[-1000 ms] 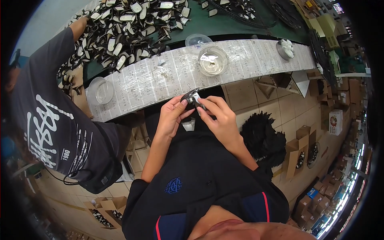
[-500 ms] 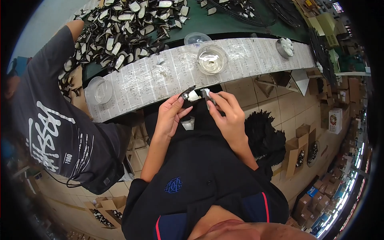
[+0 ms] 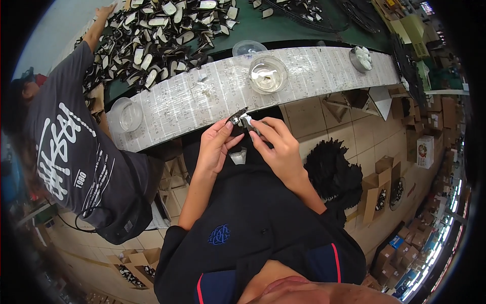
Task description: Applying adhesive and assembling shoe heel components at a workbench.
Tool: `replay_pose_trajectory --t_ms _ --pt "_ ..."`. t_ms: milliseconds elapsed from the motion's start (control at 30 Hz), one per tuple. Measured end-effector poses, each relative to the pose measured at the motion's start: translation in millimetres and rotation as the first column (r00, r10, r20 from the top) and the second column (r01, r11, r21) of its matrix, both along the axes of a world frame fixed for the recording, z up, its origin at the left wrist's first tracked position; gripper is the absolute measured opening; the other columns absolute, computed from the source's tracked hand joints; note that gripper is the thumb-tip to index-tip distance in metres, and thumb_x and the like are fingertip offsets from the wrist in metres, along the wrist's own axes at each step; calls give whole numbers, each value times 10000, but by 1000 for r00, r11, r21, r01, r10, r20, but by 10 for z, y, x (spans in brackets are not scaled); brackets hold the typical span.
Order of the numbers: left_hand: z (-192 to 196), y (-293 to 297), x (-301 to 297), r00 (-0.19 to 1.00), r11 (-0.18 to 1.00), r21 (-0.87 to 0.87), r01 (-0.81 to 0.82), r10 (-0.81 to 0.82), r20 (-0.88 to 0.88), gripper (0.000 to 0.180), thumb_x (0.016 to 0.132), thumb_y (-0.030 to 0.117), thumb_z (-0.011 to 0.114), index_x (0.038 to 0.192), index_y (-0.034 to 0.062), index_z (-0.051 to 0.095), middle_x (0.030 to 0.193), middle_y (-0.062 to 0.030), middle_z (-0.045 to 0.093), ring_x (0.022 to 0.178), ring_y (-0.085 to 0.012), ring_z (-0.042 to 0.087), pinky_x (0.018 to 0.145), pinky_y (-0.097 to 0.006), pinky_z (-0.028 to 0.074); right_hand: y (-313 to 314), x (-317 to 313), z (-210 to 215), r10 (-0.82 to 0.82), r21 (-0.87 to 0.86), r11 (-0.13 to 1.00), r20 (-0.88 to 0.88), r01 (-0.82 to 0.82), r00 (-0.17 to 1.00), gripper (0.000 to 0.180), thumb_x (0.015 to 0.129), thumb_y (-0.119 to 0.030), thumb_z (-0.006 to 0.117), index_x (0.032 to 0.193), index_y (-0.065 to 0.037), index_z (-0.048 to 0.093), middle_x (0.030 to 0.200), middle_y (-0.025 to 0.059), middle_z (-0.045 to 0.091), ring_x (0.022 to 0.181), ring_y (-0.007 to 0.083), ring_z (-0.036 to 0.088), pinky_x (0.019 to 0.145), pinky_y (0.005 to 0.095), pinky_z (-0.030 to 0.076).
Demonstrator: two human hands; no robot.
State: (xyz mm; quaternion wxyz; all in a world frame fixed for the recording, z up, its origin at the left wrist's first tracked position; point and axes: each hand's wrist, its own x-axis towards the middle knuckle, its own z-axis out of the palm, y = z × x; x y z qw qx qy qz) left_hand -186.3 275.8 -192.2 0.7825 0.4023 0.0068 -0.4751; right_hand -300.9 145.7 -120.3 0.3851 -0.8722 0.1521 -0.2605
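Left hand (image 3: 215,147) and right hand (image 3: 276,144) meet just below the bench edge, fingertips pinched from both sides on a small dark part with a white tab (image 3: 242,119); wrists bent upward, forearms rising from the lower edge; just beyond, a clear round plastic bowl (image 3: 268,74) on the pale printed strip (image 3: 202,96) holds small pale pieces; a second clear bowl (image 3: 126,114) stands to the left, its contents unclear; farther back, black-and-white parts (image 3: 152,40) are heaped on the green surface, where a co-worker's arm (image 3: 96,30) reaches.
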Motion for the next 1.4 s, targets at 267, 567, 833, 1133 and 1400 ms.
replay_pose_trajectory --t_ms 267,567,833,1133,1400 --pt "136 41 -61 1000 1000 -10 -16 16 -25 322 972 189 562 1204 -35 560 1094 -76 649 958 -151 657 877 -329 562 -99 -120 147 -122 -44 991 71 125 990 260 809 0 710 1067 -10 670 1023 114 609 713 183 649 628 281 541" --pt "957 267 -160 981 967 -179 178 -188 -40 414 955 217 581 1258 -56 512 1120 -135 641 1003 -202 661 810 -348 598 -365 -360 303 -408 136 913 342 385 847 237 823 45 683 1059 28 677 1065 127 638 821 128 623 593 197 505" --pt "1075 229 -216 963 942 -278 188 -233 -138 412 955 201 584 1261 -63 507 1118 -154 642 994 -214 665 795 -360 605 -403 -340 116 -402 92 915 230 392 886 235 829 47 679 1063 29 679 1070 130 633 829 125 628 596 198 527" --pt "1076 258 -261 966 942 -312 126 -188 -176 412 970 194 554 1263 -86 484 1113 -179 634 984 -240 671 790 -358 609 -456 -391 24 -425 72 905 162 419 891 230 838 37 670 1068 26 681 1060 124 629 839 128 637 602 217 561" --pt "1085 281 -286 953 925 -364 110 -203 -227 436 973 202 548 1275 -99 462 1123 -193 623 987 -259 672 798 -381 608 -465 -413 -19 -410 38 912 149 409 900 229 847 32 670 1075 22 684 1054 117 626 801 109 625 604 206 541"
